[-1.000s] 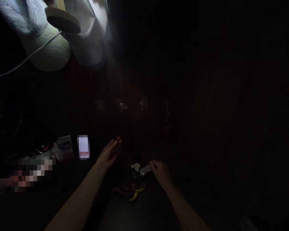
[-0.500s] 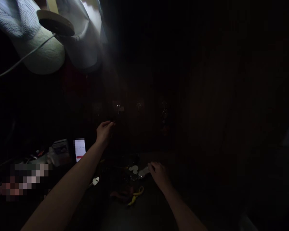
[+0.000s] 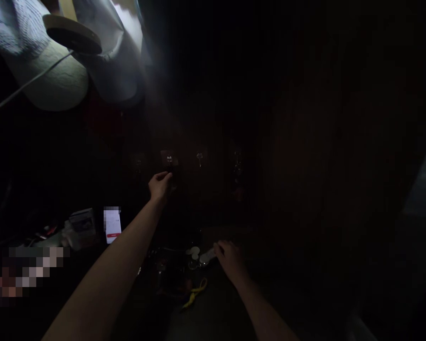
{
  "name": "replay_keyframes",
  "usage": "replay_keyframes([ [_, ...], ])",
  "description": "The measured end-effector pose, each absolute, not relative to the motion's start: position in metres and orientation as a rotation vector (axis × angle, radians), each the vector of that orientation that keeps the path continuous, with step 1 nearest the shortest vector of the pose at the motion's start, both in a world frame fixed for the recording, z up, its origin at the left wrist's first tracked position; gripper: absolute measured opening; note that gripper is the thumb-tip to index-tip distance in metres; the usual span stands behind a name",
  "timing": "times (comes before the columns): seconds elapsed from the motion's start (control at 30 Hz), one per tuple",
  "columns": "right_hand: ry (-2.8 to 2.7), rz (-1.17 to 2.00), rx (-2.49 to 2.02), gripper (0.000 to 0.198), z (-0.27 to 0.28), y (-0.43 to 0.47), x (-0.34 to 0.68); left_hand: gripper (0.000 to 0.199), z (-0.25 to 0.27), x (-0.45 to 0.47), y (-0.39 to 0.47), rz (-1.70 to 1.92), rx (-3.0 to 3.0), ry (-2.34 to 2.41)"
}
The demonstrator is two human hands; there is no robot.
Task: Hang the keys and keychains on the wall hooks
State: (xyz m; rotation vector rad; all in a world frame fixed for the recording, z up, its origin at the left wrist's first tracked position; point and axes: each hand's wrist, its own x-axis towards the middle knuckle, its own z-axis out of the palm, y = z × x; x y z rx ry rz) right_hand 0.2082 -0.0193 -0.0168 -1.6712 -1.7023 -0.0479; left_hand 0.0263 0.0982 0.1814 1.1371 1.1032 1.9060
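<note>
No legible text, tiny blurred marks on a lit phone screen (image 3: 112, 227), a box (image 3: 83, 226) too dim to read

Lighting poor; the right half of the room is near-black. Chief light enters at upper left, where a white patch (image 3: 130, 21) glares and throws a thin haze downward. The pale hats (image 3: 48, 78) there catch it, leaning outward with wide-angle stretch; the round disc (image 3: 71, 34) is shadowed beneath. Second source: a lit phone screen (image 3: 112, 225), its upper edge broken into coarse blocks. A larger blocky mosaic (image 3: 30, 274) obscures the lower left. Metal hooks (image 3: 199, 156) give faint glints only. Left hand (image 3: 161, 184) and right hand (image 3: 230, 258) are dim and soft-edged; the yellow cord (image 3: 190, 300) keeps its colour, while I cannot make out the items around it.
</note>
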Motion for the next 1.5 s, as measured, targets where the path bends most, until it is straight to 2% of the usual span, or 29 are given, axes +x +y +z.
replay_keyframes([
  [0.37, -1.71, -0.044, -1.688, 0.027, -0.016, -0.019, 0.209, 0.032, 0.158, 0.028, 0.11, 1.79, 1.025, 1.019],
  [0.77, -1.717, -0.071, -1.65, 0.031, -0.021, -0.017, 0.21, 0.011, 0.124, 0.02, 0.09, 1.665, 0.822, 0.823],
  [1.23, -1.706, -0.005, -1.652, 0.032, -0.018, -0.017, 0.209, 0.006, 0.05, 0.006, 0.047, 1.601, 0.672, 0.883],
  [1.5, -1.729, 0.002, -1.651, 0.031, -0.016, -0.018, 0.209, 0.016, 0.02, -0.014, 0.019, 1.623, 0.789, 0.96],
])
